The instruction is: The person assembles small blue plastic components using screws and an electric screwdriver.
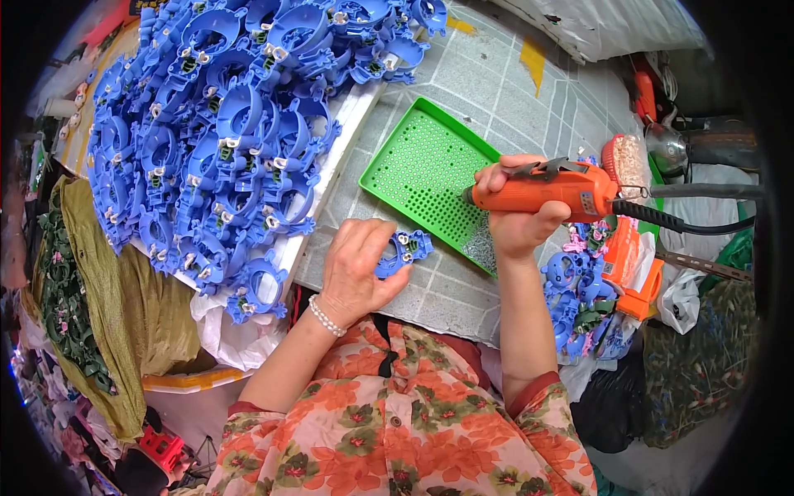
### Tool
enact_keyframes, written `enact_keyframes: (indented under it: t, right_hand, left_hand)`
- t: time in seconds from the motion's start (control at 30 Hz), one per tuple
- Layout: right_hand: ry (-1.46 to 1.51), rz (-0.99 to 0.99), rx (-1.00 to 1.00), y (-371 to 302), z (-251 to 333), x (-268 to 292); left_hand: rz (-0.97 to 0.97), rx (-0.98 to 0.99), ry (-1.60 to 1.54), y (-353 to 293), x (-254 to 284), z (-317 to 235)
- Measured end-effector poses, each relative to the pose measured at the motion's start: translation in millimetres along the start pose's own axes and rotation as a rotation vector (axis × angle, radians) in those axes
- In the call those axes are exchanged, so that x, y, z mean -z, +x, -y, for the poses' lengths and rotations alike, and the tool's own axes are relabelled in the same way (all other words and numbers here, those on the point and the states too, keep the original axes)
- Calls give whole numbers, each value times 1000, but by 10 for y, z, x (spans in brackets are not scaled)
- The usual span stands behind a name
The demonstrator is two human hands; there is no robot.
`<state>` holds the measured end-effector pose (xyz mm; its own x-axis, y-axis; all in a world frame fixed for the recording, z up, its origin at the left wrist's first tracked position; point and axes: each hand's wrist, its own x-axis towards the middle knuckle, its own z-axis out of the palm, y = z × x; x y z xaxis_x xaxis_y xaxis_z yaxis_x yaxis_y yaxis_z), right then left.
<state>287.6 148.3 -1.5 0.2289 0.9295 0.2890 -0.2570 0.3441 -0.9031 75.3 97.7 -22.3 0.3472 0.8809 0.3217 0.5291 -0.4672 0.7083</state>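
Note:
My left hand (pixel 354 263) rests on the grey tiled-pattern tabletop, its fingers curled over a small blue plastic part (pixel 410 250) with white and dark green pieces on it. In my right hand (pixel 519 227) is an orange electric screwdriver (pixel 546 192), held level with its tip pointing left. The tip is over a green perforated tray (pixel 391 154), whose holes are partly filled with small screws. A heap of loose silvery screws (pixel 480 241) lies at the tray's near right corner.
Blue plastic parts (pixel 240 116) are piled high on a white board at the left. Beside my right forearm lie blue bear-shaped pieces (pixel 571 273) and orange boxes (pixel 635 277). The black screwdriver cable (pixel 662 217) runs off right. A red-backed brush (pixel 628 165) stands beyond it.

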Motion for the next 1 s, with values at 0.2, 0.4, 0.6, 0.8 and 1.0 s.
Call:
enact_keyframes:
  t: [0.2,0.4,0.6,0.8,1.0]
  right_hand:
    - [-29,0,-26,1,13,-25]
    - [-36,8,-61,11,4,-18]
    - [-12,10,-55,17,20,-13]
    - [-3,28,8,-10,165,-39]
    - [155,141,4,-148,300,-154]
  left_hand:
    - [-5,-9,-5,-5,-13,16]
    - [-14,-10,-2,-15,-16,15]
    - [-16,-10,-6,-13,-18,14]
    - [2,-25,8,-25,-19,35]
    - [-18,-12,4,-44,-22,54]
